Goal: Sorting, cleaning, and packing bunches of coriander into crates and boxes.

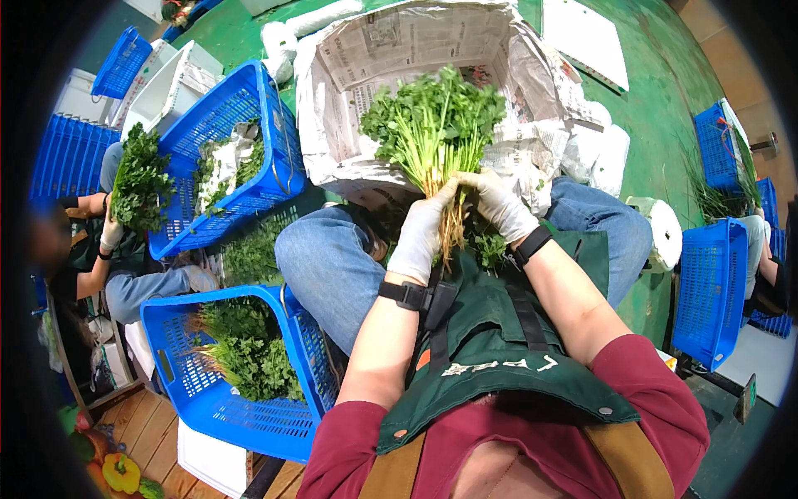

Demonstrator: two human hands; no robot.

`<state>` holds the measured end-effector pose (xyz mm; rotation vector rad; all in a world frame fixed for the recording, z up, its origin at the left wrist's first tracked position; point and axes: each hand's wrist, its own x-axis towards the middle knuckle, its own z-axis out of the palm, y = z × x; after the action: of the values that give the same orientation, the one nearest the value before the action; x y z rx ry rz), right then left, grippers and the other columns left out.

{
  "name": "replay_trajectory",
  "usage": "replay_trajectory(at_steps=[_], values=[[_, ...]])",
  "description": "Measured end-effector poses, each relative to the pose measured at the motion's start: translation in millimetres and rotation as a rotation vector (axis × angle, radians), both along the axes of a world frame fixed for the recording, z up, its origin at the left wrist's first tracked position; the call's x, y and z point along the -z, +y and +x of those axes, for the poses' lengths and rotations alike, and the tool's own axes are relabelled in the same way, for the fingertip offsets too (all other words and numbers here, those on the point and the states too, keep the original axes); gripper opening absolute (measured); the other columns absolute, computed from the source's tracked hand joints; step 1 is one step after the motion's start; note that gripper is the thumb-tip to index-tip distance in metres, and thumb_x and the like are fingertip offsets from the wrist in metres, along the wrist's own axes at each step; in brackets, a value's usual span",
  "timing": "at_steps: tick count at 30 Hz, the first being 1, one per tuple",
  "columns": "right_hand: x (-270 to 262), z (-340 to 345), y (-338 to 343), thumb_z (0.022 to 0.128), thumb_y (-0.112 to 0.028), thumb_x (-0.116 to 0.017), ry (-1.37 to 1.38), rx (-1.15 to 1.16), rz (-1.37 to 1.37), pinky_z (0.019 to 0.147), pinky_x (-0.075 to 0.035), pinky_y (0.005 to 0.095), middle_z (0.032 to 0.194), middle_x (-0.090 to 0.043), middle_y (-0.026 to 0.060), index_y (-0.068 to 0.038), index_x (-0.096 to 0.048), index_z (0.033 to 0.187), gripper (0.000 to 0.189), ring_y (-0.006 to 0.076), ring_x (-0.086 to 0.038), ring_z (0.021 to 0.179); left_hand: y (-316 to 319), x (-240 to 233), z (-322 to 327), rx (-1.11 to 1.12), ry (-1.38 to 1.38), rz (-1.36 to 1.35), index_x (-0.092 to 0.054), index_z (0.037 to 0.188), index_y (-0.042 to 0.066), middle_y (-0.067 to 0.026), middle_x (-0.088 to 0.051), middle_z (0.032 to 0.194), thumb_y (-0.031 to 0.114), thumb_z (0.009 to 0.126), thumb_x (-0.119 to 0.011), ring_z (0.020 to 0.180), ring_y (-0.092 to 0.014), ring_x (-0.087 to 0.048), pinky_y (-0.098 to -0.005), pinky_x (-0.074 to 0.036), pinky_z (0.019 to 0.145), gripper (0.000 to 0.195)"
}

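A leafy green bunch, which looks like cilantro [436,121], stands upright with its roots down. My left hand [421,234], in a white glove, is closed around the pale stems just above the brown roots. My right hand [499,203], also gloved, touches the right side of the same stems with thumb and fingertips; how firmly it holds them is hard to tell. Behind the leaves is a box lined with newspaper [411,37]. More greens [489,249] lie below my hands, between my knees, partly hidden by the roots and the apron.
At the left, a blue plastic basket [224,430] holds more bunches, and another blue basket [218,231] holds greens and crumpled paper. A co-worker's gloved hand [112,231] holds a leafy bunch farther left. White plastic rolls [611,159] and a white lid [586,43] are at the right.
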<state>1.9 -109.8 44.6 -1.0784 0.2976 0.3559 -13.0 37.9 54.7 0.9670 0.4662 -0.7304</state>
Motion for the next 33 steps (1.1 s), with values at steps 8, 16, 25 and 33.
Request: replay_trajectory(at_steps=[8,16,25,33], values=[[-33,11,-11,0.082,-0.044,-0.063,0.135,-0.283,-1.331,0.058,-0.047,0.0357,0.073,-0.064,0.0141,-0.001,-0.062,0.077,0.044,0.0260,-0.062,0.064,-15,36,1,-0.022,0.284,-0.405,-0.052,0.103,0.011,-0.0114,-0.060,0.082,0.025,0.092,-0.053,0.057,-0.015,-0.050,-0.0202,-0.038,0.041,0.018],[-48,8,36,0.072,-0.042,-0.069,-0.258,-0.274,-1.529,0.064,-0.049,0.0372,0.071,-0.064,0.0145,-0.007,-0.064,0.081,0.037,0.0299,-0.063,0.067,-29,16,-2,-0.112,0.102,-0.199,-0.054,0.098,0.000,-0.0089,-0.059,0.080,0.008,0.086,-0.043,0.059,-0.019,-0.053,-0.0279,-0.042,0.047,0.018],[-45,12,17,0.071,-0.031,-0.064,-0.136,-0.316,-1.297,0.071,-0.050,0.0391,0.077,-0.065,0.0167,-0.008,-0.065,0.081,0.026,0.0324,-0.064,0.076,-9,11,4,-0.107,0.133,-0.786,-0.054,0.115,0.009,-0.0110,-0.060,0.109,0.041,0.091,-0.050,0.103,-0.029,-0.056,-0.0465,-0.047,0.087,0.040],[-70,4,26,0.071,-0.031,-0.070,-0.333,-0.398,-1.489,0.064,-0.049,0.0370,0.074,-0.064,0.0152,-0.006,-0.065,0.093,0.034,0.0279,-0.063,0.068,-31,23,10,-0.275,0.292,-0.461,-0.057,0.099,0.013,-0.0052,-0.061,0.083,0.039,0.094,-0.046,0.069,-0.019,-0.058,-0.0318,-0.049,0.057,0.029]])
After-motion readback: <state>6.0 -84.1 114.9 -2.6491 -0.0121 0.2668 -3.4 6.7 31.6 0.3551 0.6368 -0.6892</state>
